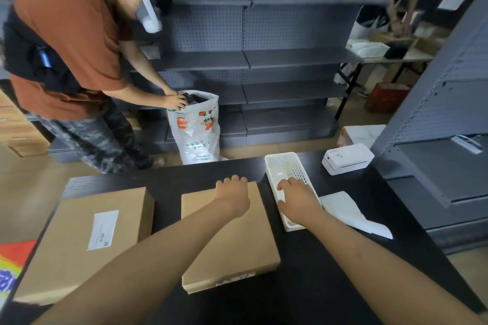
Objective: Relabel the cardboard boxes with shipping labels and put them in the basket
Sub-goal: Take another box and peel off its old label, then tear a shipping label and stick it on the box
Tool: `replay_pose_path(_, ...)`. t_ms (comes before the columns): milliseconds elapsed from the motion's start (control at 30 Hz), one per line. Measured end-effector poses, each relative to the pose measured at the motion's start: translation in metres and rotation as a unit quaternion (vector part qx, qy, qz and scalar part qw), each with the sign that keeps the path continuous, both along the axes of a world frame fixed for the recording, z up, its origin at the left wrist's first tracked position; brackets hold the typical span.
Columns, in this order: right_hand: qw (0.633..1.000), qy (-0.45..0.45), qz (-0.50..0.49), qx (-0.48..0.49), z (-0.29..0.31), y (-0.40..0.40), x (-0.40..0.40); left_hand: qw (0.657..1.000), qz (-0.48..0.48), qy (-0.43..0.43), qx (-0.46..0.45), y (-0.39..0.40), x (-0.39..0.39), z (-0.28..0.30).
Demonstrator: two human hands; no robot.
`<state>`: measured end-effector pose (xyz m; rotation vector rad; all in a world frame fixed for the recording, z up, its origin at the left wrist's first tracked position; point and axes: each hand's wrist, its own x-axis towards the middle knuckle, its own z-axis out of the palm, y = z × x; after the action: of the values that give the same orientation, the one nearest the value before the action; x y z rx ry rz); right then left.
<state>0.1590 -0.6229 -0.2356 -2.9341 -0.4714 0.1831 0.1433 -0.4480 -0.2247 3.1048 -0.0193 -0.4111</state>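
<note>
Lying flat at frame centre on the black counter [317, 285], the cardboard box [232, 250] runs its long axis away from the viewer. The left hand [233, 195] curls its fingers over the box's far edge, gripping it. The right hand [297, 199] reaches into the white basket [274, 163] just right of the box, fingers loosely bent; whether its grip holds anything cannot be told. A second labelled box [79, 243] lies lower left.

Two flat cardboard boxes [229, 240], white basket [284, 166]
</note>
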Motion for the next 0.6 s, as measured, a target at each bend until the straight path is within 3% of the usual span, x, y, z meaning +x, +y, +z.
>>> replay_pose_path(600, 0.998, 0.049, -0.041, 0.002, -0.009, -0.243, 0.030, 0.999, -0.012, 0.017, -0.040, -0.234, 0.013, 0.000)
